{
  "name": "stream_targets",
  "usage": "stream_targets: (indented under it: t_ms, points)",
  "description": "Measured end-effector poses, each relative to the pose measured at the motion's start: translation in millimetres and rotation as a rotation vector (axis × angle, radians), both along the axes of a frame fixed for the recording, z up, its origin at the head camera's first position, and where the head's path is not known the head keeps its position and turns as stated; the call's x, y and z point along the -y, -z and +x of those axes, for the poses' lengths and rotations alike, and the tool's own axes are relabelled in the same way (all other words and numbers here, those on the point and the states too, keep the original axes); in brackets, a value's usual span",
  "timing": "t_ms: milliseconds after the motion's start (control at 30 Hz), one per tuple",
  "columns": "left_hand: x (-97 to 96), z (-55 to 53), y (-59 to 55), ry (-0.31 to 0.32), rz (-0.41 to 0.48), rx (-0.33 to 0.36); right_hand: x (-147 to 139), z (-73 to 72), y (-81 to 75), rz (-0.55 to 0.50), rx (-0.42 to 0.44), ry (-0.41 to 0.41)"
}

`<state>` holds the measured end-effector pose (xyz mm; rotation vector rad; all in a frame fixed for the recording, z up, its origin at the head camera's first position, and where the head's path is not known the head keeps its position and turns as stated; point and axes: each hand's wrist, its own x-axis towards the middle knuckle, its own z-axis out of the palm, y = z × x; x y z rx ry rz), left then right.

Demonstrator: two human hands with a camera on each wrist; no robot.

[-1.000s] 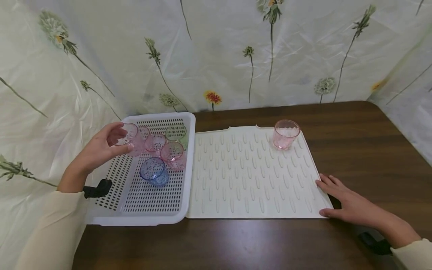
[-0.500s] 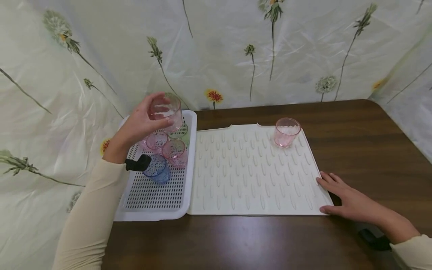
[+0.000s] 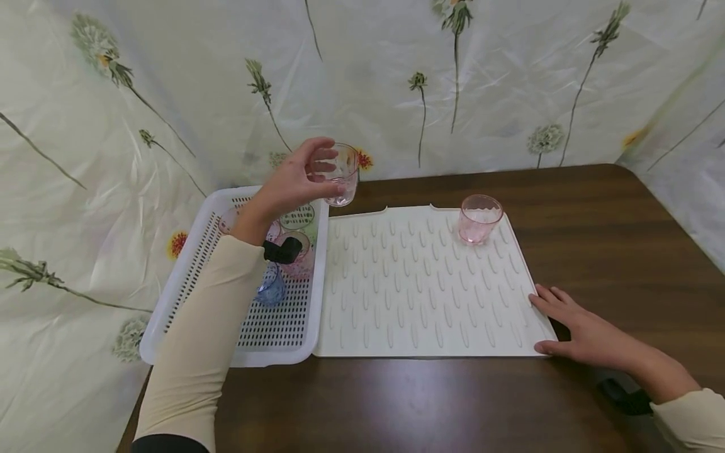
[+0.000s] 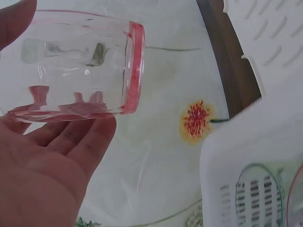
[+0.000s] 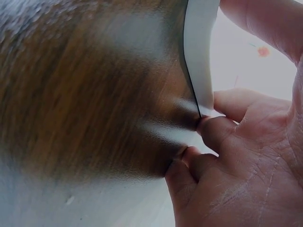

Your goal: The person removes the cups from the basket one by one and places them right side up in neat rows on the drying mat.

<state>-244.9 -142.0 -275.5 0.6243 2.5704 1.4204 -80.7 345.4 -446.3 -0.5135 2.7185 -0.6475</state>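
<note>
Still, your right hand (image 3: 586, 336) lies with fingers spread at the near right corner of the mat (image 3: 396, 283), touching its edge and not curled round anything. To the left is the basket (image 3: 320, 277), with a blue cup (image 3: 272, 289), a pink cup (image 3: 302, 264) and, farther back, a green cup (image 3: 310, 231); your left sleeve (image 3: 195, 340) hides some part of it. At the mat's far right, a rosy cup (image 3: 478, 224) stands upright. Farthest, your left hand (image 3: 291, 179) holds a clear cup (image 3: 345, 179), pink-rimmed, in the air before the curtain (image 3: 510, 94). Half a second ago it was above the basket; now it is just past the basket's far right corner. So, I judge, it is taken out but not yet set down; the mat bears only one cup.
</note>
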Motion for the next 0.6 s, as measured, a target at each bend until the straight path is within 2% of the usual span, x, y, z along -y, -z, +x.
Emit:
stream_targets:
  t_ms: [167, 367, 467, 600]
  points:
    - [-16.8, -2.7, 1.7, 0.051, 0.048, 0.004, 2.9, -1.7, 4.2, -0.013, -0.01, -0.004]
    - [-28.6, -9.2, 6.9, 0.096, 0.044, -0.003, 9.5, -6.4, 5.1, -0.023, 0.008, -0.015]
    - [-39.1, -13.7, 13.5, 0.112, 0.062, 0.012, 10.5, -7.6, 3.4, -0.01, 0.027, -0.02]
    - [-66.6, -20.2, 25.2, 0.116, 0.089, 0.068, 0.3, -3.2, 4.2, 0.005, -0.003, -0.021]
